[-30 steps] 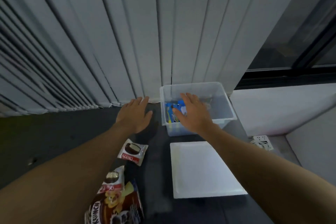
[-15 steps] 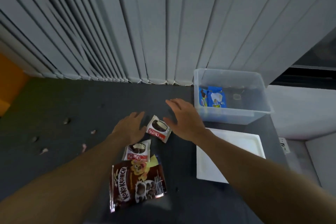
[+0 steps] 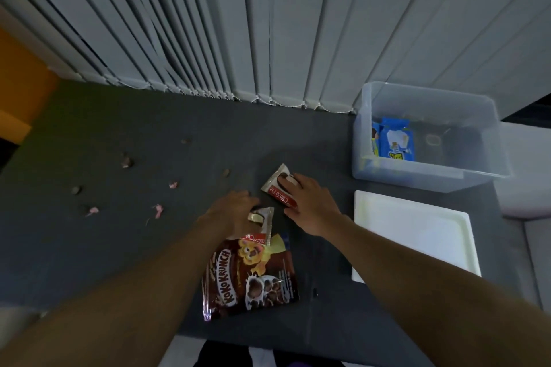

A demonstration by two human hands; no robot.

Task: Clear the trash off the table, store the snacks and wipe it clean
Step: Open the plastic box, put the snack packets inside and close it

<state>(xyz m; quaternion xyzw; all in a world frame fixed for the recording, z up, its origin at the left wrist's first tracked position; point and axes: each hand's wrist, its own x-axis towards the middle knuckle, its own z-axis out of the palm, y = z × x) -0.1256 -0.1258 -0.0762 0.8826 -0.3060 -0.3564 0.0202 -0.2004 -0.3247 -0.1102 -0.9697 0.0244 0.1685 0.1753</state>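
Two small white-and-red Choco Pie packets lie mid-table. My left hand [image 3: 232,211] curls around the near Choco Pie packet [image 3: 264,217], whose edge is lifted. My right hand [image 3: 313,205] grips the far Choco Pie packet [image 3: 275,188], fingers on top and thumb at its near edge. A brown Koko Krunch bag [image 3: 250,274] lies flat just below both hands. At the right rear stands a clear plastic bin [image 3: 429,179] holding blue snack packets [image 3: 396,141]. Several brown and pink scraps [image 3: 158,210] are scattered over the left half of the dark table [image 3: 119,262].
A white square lid [image 3: 417,235] lies flat in front of the bin, right of my right hand. Grey vertical blinds [image 3: 268,24] hang along the table's far edge. The table's near edge runs just below the Koko Krunch bag.
My right hand came out of the bin and back to the table's middle. Both hands dropped onto the Choco Pie packets and closed on them. The view swung left.
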